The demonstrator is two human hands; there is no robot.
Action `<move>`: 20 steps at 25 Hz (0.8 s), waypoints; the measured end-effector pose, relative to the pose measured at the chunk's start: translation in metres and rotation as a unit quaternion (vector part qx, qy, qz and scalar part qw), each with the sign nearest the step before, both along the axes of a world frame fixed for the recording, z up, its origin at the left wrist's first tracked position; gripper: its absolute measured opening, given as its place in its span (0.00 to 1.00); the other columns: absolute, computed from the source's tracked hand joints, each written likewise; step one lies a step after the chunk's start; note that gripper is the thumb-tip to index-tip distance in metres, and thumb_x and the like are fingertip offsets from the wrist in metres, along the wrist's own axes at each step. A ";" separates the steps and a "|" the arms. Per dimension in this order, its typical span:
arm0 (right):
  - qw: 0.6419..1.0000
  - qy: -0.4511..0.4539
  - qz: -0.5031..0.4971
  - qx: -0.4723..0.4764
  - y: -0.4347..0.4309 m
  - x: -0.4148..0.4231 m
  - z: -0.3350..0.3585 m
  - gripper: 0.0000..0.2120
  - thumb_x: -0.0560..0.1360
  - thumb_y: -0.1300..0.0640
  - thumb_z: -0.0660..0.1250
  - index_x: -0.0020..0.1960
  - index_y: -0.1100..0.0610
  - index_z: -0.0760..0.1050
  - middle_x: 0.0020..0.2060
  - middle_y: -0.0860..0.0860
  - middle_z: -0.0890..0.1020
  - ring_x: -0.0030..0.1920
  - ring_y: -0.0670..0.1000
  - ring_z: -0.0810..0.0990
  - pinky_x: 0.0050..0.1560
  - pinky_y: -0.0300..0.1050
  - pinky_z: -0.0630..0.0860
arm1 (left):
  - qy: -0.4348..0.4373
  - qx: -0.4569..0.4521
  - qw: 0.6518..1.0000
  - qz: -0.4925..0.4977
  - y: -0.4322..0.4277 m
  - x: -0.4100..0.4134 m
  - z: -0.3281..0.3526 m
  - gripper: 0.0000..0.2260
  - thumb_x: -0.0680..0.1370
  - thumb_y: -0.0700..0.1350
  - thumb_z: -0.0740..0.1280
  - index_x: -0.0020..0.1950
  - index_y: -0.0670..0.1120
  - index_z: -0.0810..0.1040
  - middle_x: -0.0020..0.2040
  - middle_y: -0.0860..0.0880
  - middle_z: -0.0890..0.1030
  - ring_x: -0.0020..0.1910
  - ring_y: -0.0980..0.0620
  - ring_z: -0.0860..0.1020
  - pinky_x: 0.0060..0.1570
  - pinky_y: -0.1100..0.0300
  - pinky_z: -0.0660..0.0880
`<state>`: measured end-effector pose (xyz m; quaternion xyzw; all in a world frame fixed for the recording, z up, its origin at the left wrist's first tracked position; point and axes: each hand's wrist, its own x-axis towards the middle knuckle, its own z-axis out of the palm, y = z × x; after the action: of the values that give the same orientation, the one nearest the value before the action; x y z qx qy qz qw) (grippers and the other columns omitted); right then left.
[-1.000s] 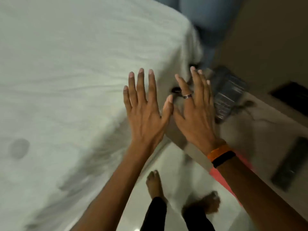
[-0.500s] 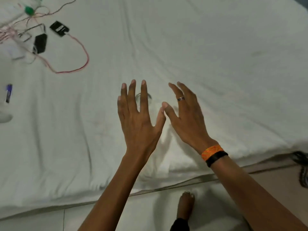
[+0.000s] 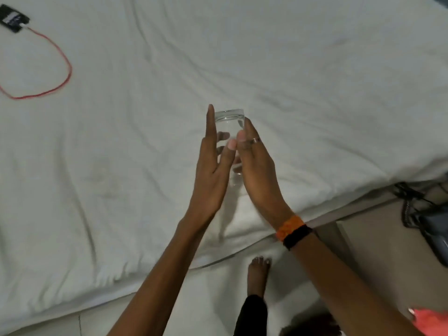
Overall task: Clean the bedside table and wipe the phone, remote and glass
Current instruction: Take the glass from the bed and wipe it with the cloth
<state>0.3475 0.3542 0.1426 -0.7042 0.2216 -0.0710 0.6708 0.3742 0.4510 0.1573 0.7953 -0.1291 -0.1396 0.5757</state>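
Observation:
A clear drinking glass (image 3: 229, 122) is upright over the white bed sheet (image 3: 291, 81), pressed between both my hands. My left hand (image 3: 213, 170) lies flat against its left side with the fingers straight and the thumb across the front. My right hand (image 3: 257, 166), with a ring and an orange and black wristband, wraps the right side. The glass looks empty. Its lower part is hidden behind my palms. No phone or remote is in view.
A black device (image 3: 13, 19) with a red cable (image 3: 60, 86) lies on the bed at the far left. A beige table surface (image 3: 388, 251) at the right carries a dark object with cords (image 3: 431, 226). A pink-red cloth (image 3: 429, 321) shows at the bottom right. My foot (image 3: 258, 275) stands on the tiled floor.
The view swung from the bedside table to the bed. My hands, spread open and apart before, have come together around the glass on the sheet.

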 end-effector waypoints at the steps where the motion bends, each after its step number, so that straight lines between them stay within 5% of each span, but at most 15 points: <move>1: 0.999 -0.003 -0.033 0.007 -0.014 -0.020 0.000 0.22 0.84 0.40 0.53 0.78 0.39 0.61 0.65 0.49 0.79 0.64 0.49 0.81 0.57 0.44 0.83 | 0.024 -0.025 0.999 -0.015 -0.022 -0.014 0.001 0.27 0.86 0.53 0.57 0.81 0.67 0.48 0.69 0.50 0.77 0.62 0.54 0.82 0.59 0.56 0.81; 6: 0.971 0.022 -0.233 0.043 -0.092 -0.148 -0.011 0.24 0.82 0.43 0.54 0.78 0.38 0.60 0.73 0.46 0.68 0.72 0.41 0.73 0.67 0.42 0.78 | 0.166 -0.076 0.973 -0.144 -0.138 -0.109 -0.021 0.26 0.85 0.49 0.63 0.80 0.63 0.58 0.60 0.72 0.80 0.60 0.67 0.81 0.61 0.57 0.81; 9: 0.960 0.056 -0.274 0.004 -0.131 -0.256 -0.037 0.24 0.82 0.42 0.56 0.78 0.37 0.60 0.74 0.40 0.68 0.74 0.39 0.69 0.67 0.32 0.73 | 0.320 -0.076 0.922 -0.206 -0.193 -0.173 -0.050 0.29 0.79 0.52 0.69 0.79 0.61 0.63 0.70 0.60 0.78 0.66 0.56 0.80 0.66 0.44 0.77; 11: 0.939 0.117 -0.305 -0.102 -0.148 -0.341 -0.068 0.21 0.83 0.47 0.56 0.76 0.45 0.68 0.70 0.45 0.73 0.72 0.46 0.73 0.71 0.44 0.73 | 0.407 -0.048 0.877 -0.251 -0.218 -0.216 -0.072 0.29 0.78 0.55 0.69 0.78 0.62 0.65 0.68 0.50 0.81 0.64 0.45 0.83 0.59 0.42 0.81; 13: 0.891 0.254 -0.286 -0.246 -0.157 -0.424 -0.108 0.20 0.81 0.51 0.58 0.71 0.49 0.74 0.68 0.50 0.76 0.69 0.55 0.76 0.70 0.55 0.71 | 0.433 -0.005 0.847 -0.309 -0.235 -0.256 -0.095 0.22 0.81 0.56 0.65 0.75 0.61 0.67 0.66 0.50 0.82 0.62 0.46 0.83 0.56 0.42 0.82; 16: 0.792 0.474 -0.111 -0.368 -0.151 -0.510 -0.163 0.26 0.77 0.54 0.68 0.75 0.46 0.71 0.76 0.56 0.70 0.73 0.65 0.71 0.69 0.63 0.69 | 0.468 0.012 0.817 -0.336 -0.244 -0.296 -0.128 0.19 0.83 0.53 0.63 0.74 0.57 0.69 0.60 0.51 0.86 0.56 0.50 0.86 0.49 0.47 0.84; 18: 0.766 0.490 -0.069 -0.410 -0.147 -0.534 -0.189 0.28 0.75 0.55 0.69 0.75 0.46 0.71 0.76 0.56 0.72 0.71 0.65 0.74 0.63 0.64 0.74 | 0.478 0.034 0.805 -0.350 -0.248 -0.319 -0.147 0.23 0.81 0.53 0.67 0.75 0.56 0.67 0.61 0.48 0.85 0.56 0.46 0.86 0.50 0.45 0.84; 20: 0.765 0.457 -0.142 -0.431 -0.155 -0.531 -0.197 0.24 0.76 0.62 0.66 0.71 0.50 0.75 0.71 0.56 0.77 0.66 0.65 0.77 0.58 0.62 0.79 | 0.486 0.053 0.797 -0.355 -0.250 -0.334 -0.156 0.26 0.79 0.53 0.69 0.76 0.56 0.66 0.65 0.46 0.83 0.58 0.44 0.86 0.53 0.43 0.84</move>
<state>-0.1830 0.1993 -0.0541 -0.8284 0.5460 0.0768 0.0985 0.0398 0.2013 0.0016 0.5509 -0.0981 -0.7088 0.4295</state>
